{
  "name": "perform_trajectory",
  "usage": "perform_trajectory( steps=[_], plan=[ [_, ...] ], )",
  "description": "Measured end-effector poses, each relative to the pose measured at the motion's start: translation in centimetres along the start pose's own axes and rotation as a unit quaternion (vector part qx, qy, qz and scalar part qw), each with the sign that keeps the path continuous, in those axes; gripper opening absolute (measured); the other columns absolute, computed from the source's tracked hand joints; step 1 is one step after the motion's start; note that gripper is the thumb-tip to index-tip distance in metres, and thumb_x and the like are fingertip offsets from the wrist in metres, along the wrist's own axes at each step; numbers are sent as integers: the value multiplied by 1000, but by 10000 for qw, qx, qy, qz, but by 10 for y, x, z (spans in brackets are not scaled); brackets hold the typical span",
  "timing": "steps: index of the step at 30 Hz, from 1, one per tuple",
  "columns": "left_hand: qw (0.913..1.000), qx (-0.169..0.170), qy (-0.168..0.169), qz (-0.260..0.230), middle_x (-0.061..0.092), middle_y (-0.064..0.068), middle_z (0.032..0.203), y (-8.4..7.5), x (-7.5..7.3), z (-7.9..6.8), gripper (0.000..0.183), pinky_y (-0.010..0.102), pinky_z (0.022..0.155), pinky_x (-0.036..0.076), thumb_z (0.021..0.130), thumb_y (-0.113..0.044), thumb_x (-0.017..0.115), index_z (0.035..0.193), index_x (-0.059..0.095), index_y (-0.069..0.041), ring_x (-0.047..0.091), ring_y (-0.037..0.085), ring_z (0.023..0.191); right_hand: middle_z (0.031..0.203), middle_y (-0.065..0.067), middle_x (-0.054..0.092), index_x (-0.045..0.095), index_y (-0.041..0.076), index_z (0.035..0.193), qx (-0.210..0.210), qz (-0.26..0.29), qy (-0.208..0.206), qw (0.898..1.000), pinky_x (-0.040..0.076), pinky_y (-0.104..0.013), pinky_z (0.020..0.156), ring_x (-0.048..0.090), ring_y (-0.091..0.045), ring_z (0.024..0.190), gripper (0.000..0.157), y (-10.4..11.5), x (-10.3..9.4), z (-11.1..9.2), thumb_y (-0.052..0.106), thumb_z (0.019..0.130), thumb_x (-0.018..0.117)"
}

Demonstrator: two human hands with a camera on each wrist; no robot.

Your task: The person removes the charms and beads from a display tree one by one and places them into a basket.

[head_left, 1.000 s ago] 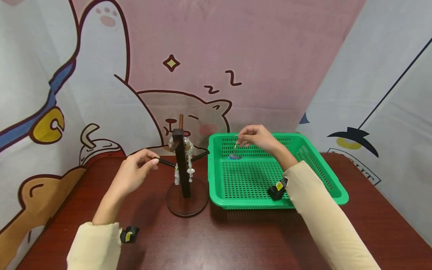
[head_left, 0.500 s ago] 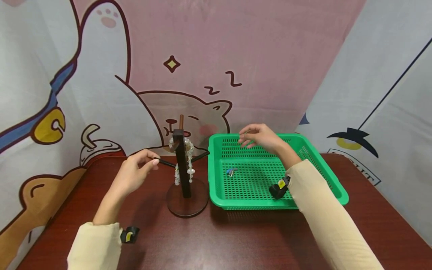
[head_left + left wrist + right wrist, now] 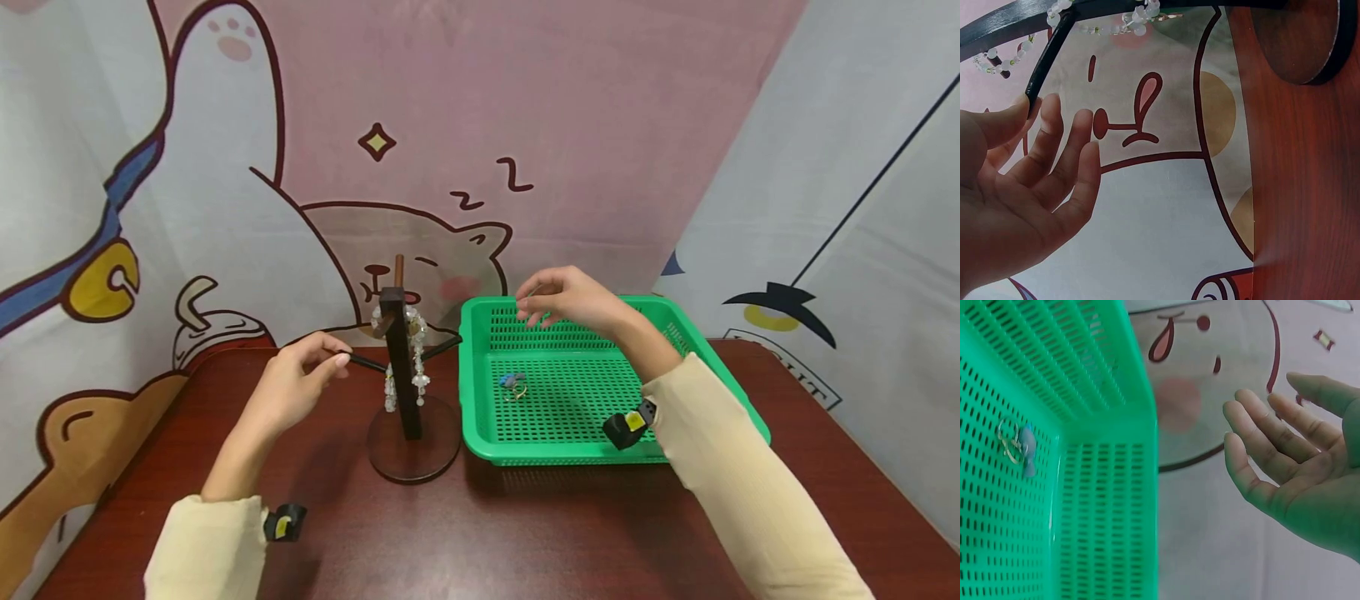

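Observation:
My left hand [image 3: 296,383] pinches the end of a dark peg [image 3: 1050,59] between thumb and fingers. That peg belongs to a dark wooden jewelry stand [image 3: 405,375] with a round base. Strings of clear beads [image 3: 421,379] hang from the stand's other pegs. Over the back of a green plastic basket [image 3: 570,452], my right hand [image 3: 573,304] hovers with relaxed fingers and holds nothing, as the right wrist view [image 3: 1297,450] confirms. A keychain [image 3: 513,382] with a metal ring and a small blue-grey charm lies on the basket floor, toward its left side.
The reddish-brown table [image 3: 420,533] carries the stand and, to its right, the basket. A cartoon-printed cloth [image 3: 600,125] hangs close behind the table's back edge. Black wrist cameras sit on both forearms.
The keychain, held by my right hand a second ago, dropped to the basket floor. My right hand's fingers loosened and it shifted slightly left and up. My left hand kept its pinch on the peg.

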State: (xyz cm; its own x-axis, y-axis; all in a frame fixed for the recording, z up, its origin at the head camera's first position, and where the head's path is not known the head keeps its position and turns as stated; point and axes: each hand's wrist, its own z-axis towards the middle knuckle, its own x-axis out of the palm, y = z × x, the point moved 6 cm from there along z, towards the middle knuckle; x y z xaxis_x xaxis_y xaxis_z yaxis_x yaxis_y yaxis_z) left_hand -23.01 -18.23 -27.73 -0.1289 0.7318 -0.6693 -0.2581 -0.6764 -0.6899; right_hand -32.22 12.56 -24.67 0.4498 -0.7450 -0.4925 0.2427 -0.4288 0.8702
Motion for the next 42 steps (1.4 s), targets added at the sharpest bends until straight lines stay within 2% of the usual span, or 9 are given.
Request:
perform_trajectory(
  steps=[7, 15, 20, 25, 28, 34, 42],
  plan=[
    [10000, 7, 18, -54, 65, 5, 77, 1, 0, 0, 11, 30, 58, 41, 93, -11, 54, 100, 61, -5, 54, 22, 70, 87, -11, 67, 61, 1, 102, -248, -137, 149, 9995, 50, -36, 68, 63, -24, 75, 18, 22, 23, -12, 12, 88, 61],
    [10000, 28, 39, -68, 65, 7, 78, 1, 1, 0, 12, 31, 58, 40, 93, -12, 54, 100, 60, -5, 53, 20, 69, 84, -8, 66, 62, 2, 98, -425, -82, 409, 9982, 49, -33, 66, 61, -22, 73, 13, 31, 58, -19, 9, 88, 60],
    [10000, 53, 31, -61, 64, 4, 76, 1, 1, 0, 12, 30, 58, 40, 93, -12, 54, 100, 60, -5, 51, 19, 68, 87, -17, 65, 62, 2, 99, -374, 95, 629, 9973, 46, -28, 56, 60, -21, 70, 14, 34, 81, -23, 9, 87, 61],
    [10000, 37, 46, -79, 64, 5, 77, 1, 1, 0, 11, 30, 58, 40, 93, -11, 54, 100, 60, -5, 52, 20, 69, 82, -9, 66, 63, 4, 98, -422, 42, 700, 9966, 49, -42, 64, 61, -33, 75, 13, 36, 101, -23, 11, 87, 62],
    [9999, 18, 80, -96, 65, 7, 78, 1, 1, 0, 11, 31, 59, 41, 93, -9, 53, 100, 59, -4, 54, 22, 71, 78, -5, 65, 62, 2, 97, -561, 115, 716, 9958, 48, -47, 69, 61, -34, 74, 13, 38, 111, -22, 8, 86, 61],
    [9999, 1, 103, -87, 66, 8, 81, 1, 0, 0, 11, 33, 61, 41, 93, -11, 54, 100, 59, -5, 55, 20, 72, 77, -5, 65, 61, -3, 102, -628, 223, 669, 9955, 49, -43, 65, 61, -27, 69, 18, 37, 125, -18, 6, 86, 61],
    [9999, 13, 122, -76, 66, 8, 81, 1, 1, 0, 12, 33, 60, 41, 93, -12, 53, 101, 59, -5, 54, 19, 72, 75, -13, 65, 61, -5, 103, -668, 335, 391, 9964, 48, -27, 57, 61, -31, 65, 19, 33, 134, -12, 4, 86, 60]
  ],
)
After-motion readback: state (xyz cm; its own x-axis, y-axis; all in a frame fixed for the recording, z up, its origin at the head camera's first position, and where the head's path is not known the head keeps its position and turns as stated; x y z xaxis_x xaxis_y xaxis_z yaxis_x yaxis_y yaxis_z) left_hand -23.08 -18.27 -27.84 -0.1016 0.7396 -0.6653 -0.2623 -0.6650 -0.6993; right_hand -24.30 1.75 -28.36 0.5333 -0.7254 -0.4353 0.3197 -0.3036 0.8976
